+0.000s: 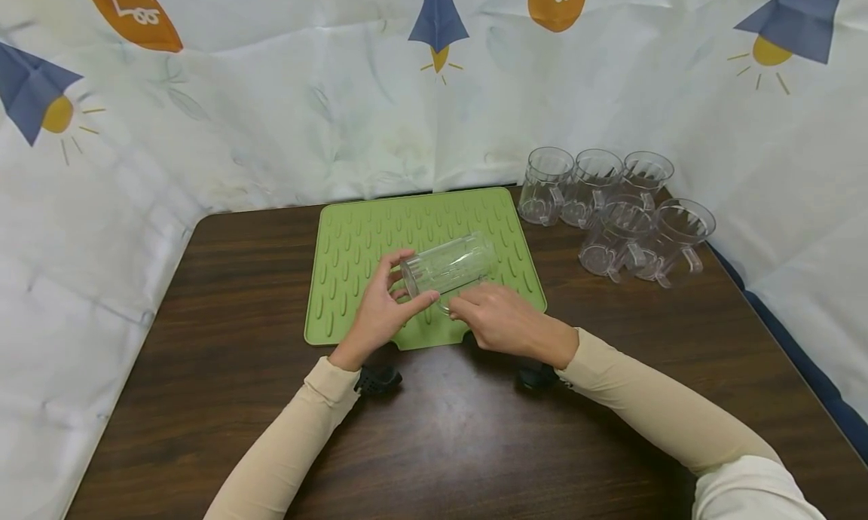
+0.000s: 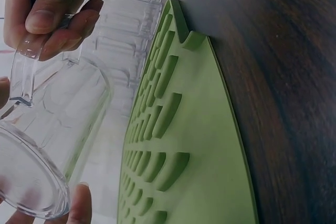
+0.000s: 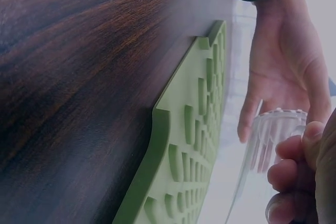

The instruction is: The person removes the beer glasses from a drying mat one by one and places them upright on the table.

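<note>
A clear mug point(image 1: 453, 265) is held sideways above a green ridged mat point(image 1: 349, 237), its base toward the left and its mouth toward the upper right. My left hand point(image 1: 380, 303) holds the base end, thumb on the near side and fingers on the far side; those fingers show partly through the plastic in the left wrist view. With thumb and curled fingers, my right hand point(image 1: 505, 318) grips the mug's handle point(image 2: 25, 74). In the right wrist view, the ridged base edge point(image 3: 278, 114) sits against my left palm.
Several clear mugs point(image 1: 597, 175) stand upright in a cluster at the back right of the dark wooden table point(image 1: 224, 316). A white printed curtain point(image 1: 271, 128) hangs behind and beside the table. The mat has a notched lip point(image 2: 195, 40) along its front edge.
</note>
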Tool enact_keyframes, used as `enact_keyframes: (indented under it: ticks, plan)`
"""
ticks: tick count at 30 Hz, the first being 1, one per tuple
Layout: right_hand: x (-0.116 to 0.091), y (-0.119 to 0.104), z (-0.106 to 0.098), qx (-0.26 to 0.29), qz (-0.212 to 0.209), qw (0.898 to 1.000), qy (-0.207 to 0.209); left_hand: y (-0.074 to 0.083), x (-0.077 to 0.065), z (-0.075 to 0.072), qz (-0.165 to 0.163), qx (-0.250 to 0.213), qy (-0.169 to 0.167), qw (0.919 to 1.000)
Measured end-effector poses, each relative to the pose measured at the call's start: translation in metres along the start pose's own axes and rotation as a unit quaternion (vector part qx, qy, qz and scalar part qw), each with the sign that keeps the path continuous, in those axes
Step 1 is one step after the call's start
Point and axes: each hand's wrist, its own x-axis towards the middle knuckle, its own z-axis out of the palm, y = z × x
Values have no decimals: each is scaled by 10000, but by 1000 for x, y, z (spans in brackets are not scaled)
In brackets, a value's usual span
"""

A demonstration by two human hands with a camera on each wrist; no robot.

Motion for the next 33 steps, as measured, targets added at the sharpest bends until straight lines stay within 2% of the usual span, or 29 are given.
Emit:
enact_keyframes:
  ticks: [12, 33]
  plan:
    - [-2, -4, -3, -507, -24, 9987, -105, 6, -2, 2, 172, -29, 123, 9998]
    - [-1, -3, -12, -704, -31, 9975, 29, 16, -1, 4, 523, -37, 493, 9974]
